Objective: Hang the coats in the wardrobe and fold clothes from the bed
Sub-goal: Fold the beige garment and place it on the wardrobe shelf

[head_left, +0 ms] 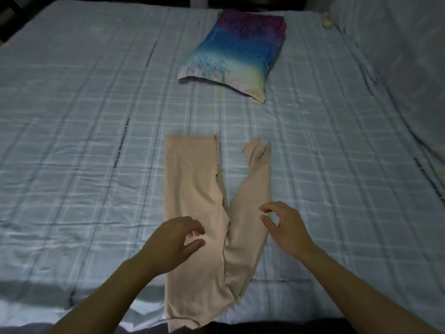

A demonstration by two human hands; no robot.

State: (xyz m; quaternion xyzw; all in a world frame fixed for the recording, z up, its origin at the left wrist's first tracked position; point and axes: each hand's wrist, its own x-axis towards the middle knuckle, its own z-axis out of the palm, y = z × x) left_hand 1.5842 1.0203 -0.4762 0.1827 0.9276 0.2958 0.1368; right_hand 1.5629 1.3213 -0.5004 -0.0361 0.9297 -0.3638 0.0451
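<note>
head view: a pair of pale beige trousers point(199, 201) lies flat on the bed point(84, 141), which is covered in a light blue checked sheet. the waist is at the near edge and the two legs spread away in a v. the left hand point(173, 239) is over the left leg, fingers loosely curled and gripping nothing. the right hand point(286, 227) is at the outer edge of the right leg, fingers relaxed and thumb apart from them, holding nothing. whether either hand touches the cloth cannot be told. a multicoloured pillow point(233, 54) lies farther up the bed, well apart from the trousers.
</note>
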